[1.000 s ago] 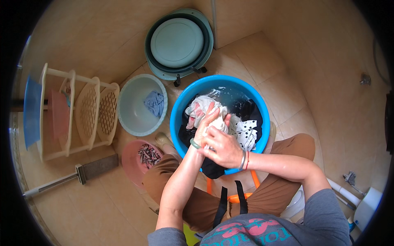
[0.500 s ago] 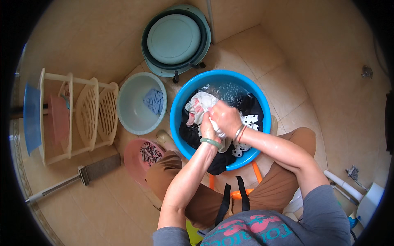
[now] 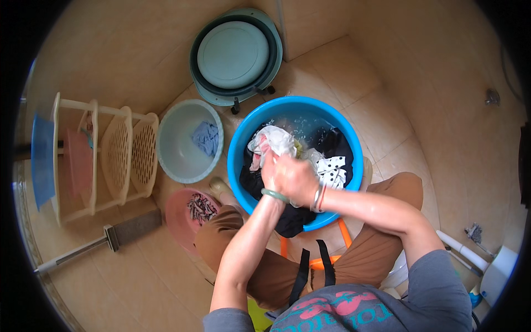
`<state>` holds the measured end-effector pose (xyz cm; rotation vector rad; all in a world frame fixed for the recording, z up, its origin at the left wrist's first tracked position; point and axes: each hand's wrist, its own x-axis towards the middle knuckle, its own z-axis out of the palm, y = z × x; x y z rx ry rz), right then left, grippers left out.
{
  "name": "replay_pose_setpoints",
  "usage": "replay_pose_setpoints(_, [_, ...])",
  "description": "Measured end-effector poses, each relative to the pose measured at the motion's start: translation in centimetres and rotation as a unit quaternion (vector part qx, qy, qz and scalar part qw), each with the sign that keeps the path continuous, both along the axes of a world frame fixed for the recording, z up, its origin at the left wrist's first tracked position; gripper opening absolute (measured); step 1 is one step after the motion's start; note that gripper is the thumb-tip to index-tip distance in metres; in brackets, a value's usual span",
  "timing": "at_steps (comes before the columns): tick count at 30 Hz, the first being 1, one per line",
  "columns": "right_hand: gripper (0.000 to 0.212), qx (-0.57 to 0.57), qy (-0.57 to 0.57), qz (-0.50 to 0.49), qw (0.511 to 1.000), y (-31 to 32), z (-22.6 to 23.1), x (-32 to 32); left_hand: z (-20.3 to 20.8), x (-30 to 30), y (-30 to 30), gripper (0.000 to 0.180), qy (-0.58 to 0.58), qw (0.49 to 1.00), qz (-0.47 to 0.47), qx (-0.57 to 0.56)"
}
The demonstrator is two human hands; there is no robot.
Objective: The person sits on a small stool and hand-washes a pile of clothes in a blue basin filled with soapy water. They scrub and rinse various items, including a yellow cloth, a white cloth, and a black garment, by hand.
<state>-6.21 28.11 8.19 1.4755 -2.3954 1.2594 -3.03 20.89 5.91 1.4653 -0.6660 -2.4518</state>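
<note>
A large blue basin (image 3: 238, 191) holds water, suds and wet laundry between my knees. My left hand (image 3: 271, 176), its wrist ringed by a green bangle, is closed on a bunched white garment with pink patches (image 3: 280, 139). Against it, my right hand (image 3: 298, 180) is balled into a fist, slightly blurred, on the same garment; most of the gripped cloth is hidden under the fingers. Beside the right hand lies a white cloth with black dots (image 3: 332, 172). Dark clothes (image 3: 292, 222) lie around them, one piece hanging over the near rim.
To the left stand a pale green basin (image 3: 178, 169) with a blue cloth and a pink basin (image 3: 176, 213) with striped cloth. A folded green tub (image 3: 235, 95) leans on the back wall. A cream rack (image 3: 124, 157) and a flat mop (image 3: 133, 228) occupy the left side.
Both hands have come nearer to me, the right one also shifting left against the left hand. More of the dotted cloth now shows.
</note>
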Motion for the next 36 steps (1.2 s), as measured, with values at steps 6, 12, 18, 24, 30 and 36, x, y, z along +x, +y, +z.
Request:
replay_pose_setpoints(6, [0.018, 0.127, -0.039, -0.073, 0.988, 1.7, -5.2, -6.1, 1.3, -0.6, 1.1, 0.033, 0.107, 0.991, -0.021, 0.077])
replay_pose_setpoints(12, [0.042, -0.105, -0.608, -0.155, 0.772, 2.1, -5.7, -10.1, -0.1, 0.9, -3.5, 0.056, 0.096, 0.983, -0.141, -0.066])
replay_pose_setpoints(18, [0.026, 0.023, -0.543, 0.04, 0.838, 2.2, 3.9, -8.3, 3.9, 0.4, -3.7, 0.049, -0.004, 0.946, -0.259, -0.194])
replay_pose_setpoints(24, [0.035, 0.055, -0.555, 0.019, 0.83, 2.8, 5.4, -9.0, 3.3, 0.8, -4.8, 0.034, 0.104, 0.897, -0.26, -0.341])
replay_pose_setpoints(30, [0.024, 0.17, -0.458, 0.017, 0.872, 3.3, 4.0, -9.2, 5.4, 1.2, -6.2, 0.034, 0.182, 0.95, -0.144, -0.209])
replay_pose_setpoints(36, [0.022, -0.044, -0.297, -0.076, 0.951, 3.4, 1.9, -10.2, 5.3, 1.1, -8.6, 0.03, 0.154, 0.966, -0.027, -0.207])
